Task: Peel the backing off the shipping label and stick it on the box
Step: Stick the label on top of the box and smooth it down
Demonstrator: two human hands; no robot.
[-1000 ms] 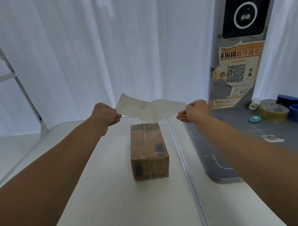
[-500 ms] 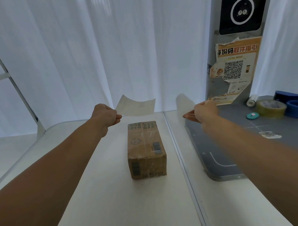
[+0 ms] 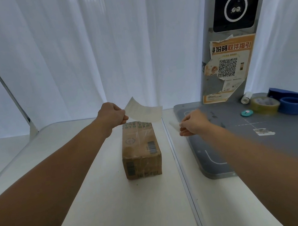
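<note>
The left hand (image 3: 113, 115) is raised above the far end of the box (image 3: 140, 148), its fingers (image 3: 124, 117) and thumb pinching the left corner of the label (image 3: 144, 112). The label hangs in the air, curling slightly, its free end reaching out to the right over the box's far edge without touching it. The right hand (image 3: 193, 123) is lower and to the right, well apart from the label, its curled fingers (image 3: 184, 132) pinching the backing (image 3: 173, 124), which shows only as a pale, blurred strip. The box lies lengthwise on the white tabletop (image 3: 103, 204) between the two forearms. On the right lies a grey mat (image 3: 281, 148) carrying a clear tape roll (image 3: 264, 105) and a blue roll (image 3: 293, 106) near its far side.
</note>
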